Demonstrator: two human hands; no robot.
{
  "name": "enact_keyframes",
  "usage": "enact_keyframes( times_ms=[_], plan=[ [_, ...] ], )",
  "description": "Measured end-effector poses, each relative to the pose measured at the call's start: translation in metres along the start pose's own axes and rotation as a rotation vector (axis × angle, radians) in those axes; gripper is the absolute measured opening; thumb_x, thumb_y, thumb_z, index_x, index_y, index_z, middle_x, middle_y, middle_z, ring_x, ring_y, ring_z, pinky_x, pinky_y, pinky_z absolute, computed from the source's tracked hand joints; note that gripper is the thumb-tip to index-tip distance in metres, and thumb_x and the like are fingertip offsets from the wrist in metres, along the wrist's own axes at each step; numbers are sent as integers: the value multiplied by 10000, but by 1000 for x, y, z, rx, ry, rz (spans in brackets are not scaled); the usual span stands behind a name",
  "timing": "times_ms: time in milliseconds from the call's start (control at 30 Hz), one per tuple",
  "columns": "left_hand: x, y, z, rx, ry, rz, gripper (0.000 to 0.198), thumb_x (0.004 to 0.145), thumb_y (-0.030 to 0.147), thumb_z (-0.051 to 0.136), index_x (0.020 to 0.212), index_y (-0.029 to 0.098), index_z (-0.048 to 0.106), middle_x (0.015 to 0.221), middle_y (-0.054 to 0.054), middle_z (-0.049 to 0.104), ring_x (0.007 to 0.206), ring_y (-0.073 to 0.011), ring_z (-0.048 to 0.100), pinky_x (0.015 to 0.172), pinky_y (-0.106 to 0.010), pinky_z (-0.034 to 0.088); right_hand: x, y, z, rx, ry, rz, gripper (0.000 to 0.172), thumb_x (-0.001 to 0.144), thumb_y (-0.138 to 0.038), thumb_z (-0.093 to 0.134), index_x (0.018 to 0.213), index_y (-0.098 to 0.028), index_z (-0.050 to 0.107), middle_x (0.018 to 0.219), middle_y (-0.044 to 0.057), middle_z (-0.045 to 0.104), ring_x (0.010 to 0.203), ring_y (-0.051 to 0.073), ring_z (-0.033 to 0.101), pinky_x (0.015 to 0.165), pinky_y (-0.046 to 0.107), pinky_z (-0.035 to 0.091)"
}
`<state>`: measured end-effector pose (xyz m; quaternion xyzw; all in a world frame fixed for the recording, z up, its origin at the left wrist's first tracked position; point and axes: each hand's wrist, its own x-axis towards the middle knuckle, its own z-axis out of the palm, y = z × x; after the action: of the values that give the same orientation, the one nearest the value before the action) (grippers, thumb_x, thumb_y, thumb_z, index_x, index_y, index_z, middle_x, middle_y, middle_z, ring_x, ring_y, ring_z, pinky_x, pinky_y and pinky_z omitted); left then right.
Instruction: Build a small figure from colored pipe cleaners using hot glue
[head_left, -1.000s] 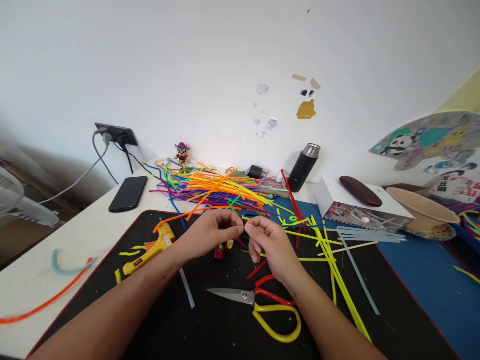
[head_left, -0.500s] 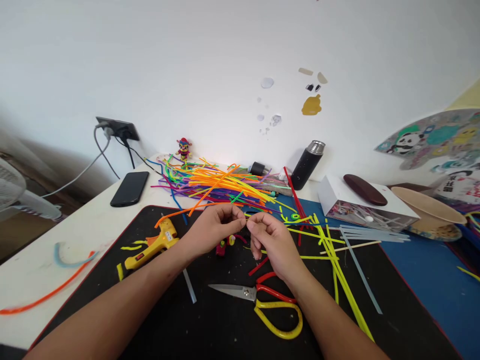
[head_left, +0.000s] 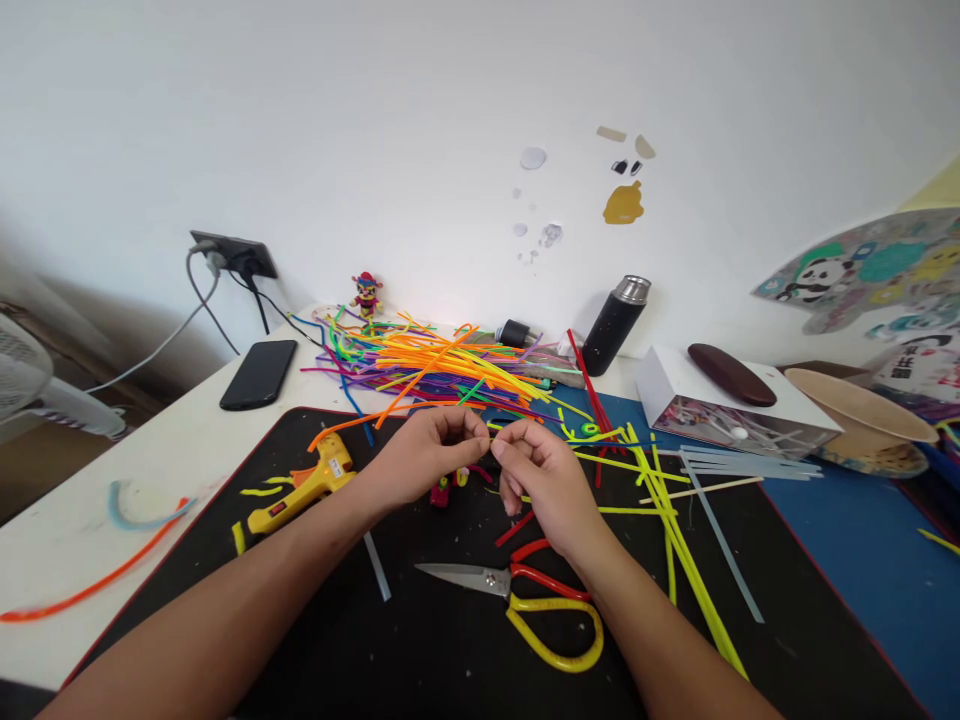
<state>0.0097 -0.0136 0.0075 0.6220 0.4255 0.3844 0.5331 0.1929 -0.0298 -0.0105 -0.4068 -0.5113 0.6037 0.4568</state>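
Observation:
My left hand (head_left: 431, 455) and my right hand (head_left: 536, 480) meet fingertip to fingertip over the black mat (head_left: 337, 650). Both are pinched closed, and whatever sits between the tips is too small to make out. Just below them lies a small dark red figure piece (head_left: 440, 493), partly covered by my left hand. Scissors (head_left: 487, 580) with one red and one yellow handle lie nearer to me, blades pointing left. Beside my left forearm is a yellow glue gun (head_left: 307, 492). Yellow pipe cleaners (head_left: 694, 570) stretch along the right of my right hand.
A heap of coloured pipe cleaners (head_left: 442, 365) lies against the wall, with a small figure (head_left: 366, 295) behind it. A black thermos (head_left: 615, 325), a white box (head_left: 727, 405) and a bowl (head_left: 862, 405) stand at back right. A phone (head_left: 259, 375) lies at left.
The view has shifted very slightly. Both hands keep the same pinched pose, with hardly any movement at the fingertips.

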Motion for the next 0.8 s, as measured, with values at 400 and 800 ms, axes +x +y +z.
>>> enact_keyframes(
  times_ms=[400, 800],
  plan=[
    [-3, 3, -3, 2, -70, -47, 282, 796, 425, 765, 795, 180, 625, 679, 25, 568, 580, -105, 499, 524, -207, 451, -1, -1, 1, 27, -33, 22, 292, 849, -452, 753, 799, -213, 593, 450, -128, 415, 333, 93, 459, 384, 205, 349],
    [-2, 0, -9, 46, 31, 96, 307, 811, 454, 817, 931, 179, 753, 849, -34, 729, 753, -164, 644, 698, -273, 544, 0, 0, -2, 78, -44, 41, 310, 842, -469, 783, 822, -209, 615, 455, -130, 413, 333, 85, 455, 393, 202, 345]
  ],
)
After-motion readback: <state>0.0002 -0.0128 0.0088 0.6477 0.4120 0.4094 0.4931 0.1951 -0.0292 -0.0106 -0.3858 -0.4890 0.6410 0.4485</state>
